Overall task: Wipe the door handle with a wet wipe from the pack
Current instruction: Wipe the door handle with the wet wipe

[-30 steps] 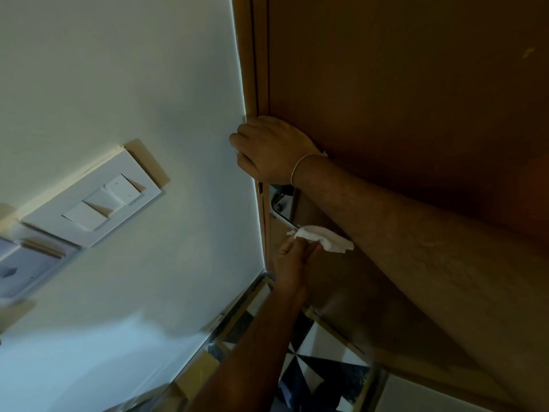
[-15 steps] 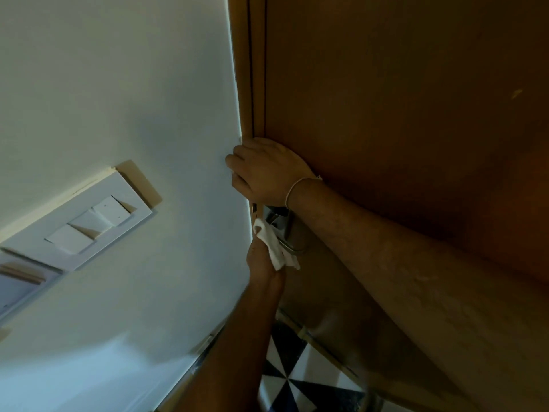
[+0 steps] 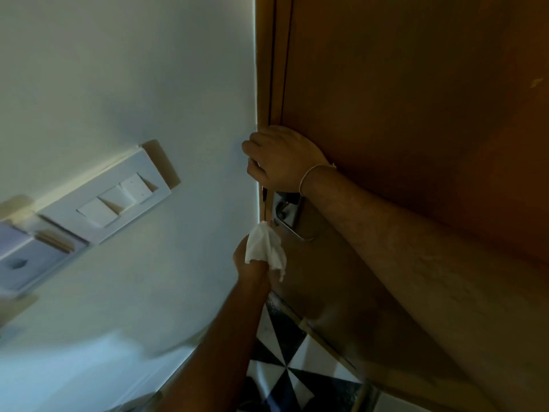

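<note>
The metal door handle (image 3: 287, 217) sits on the brown wooden door (image 3: 416, 99), close to its left edge. My left hand (image 3: 249, 266) reaches up from below, shut on a crumpled white wet wipe (image 3: 264, 248). The wipe's top corner lies at the handle's lower left end. My right hand (image 3: 282, 159) grips the door's edge just above the handle, its fingers curled around the edge. My right forearm crosses in front of the door and hides part of the handle. The pack of wipes is out of sight.
A white wall (image 3: 133, 69) stands left of the door frame (image 3: 267, 55). On it hangs a white switch plate (image 3: 110, 200), with another panel (image 3: 26, 260) below it. Black-and-white patterned floor tiles (image 3: 285, 370) show at the bottom.
My left hand has carried the wipe from under the handle's right side to its lower left end. My right hand keeps its hold on the door edge. The view has shifted.
</note>
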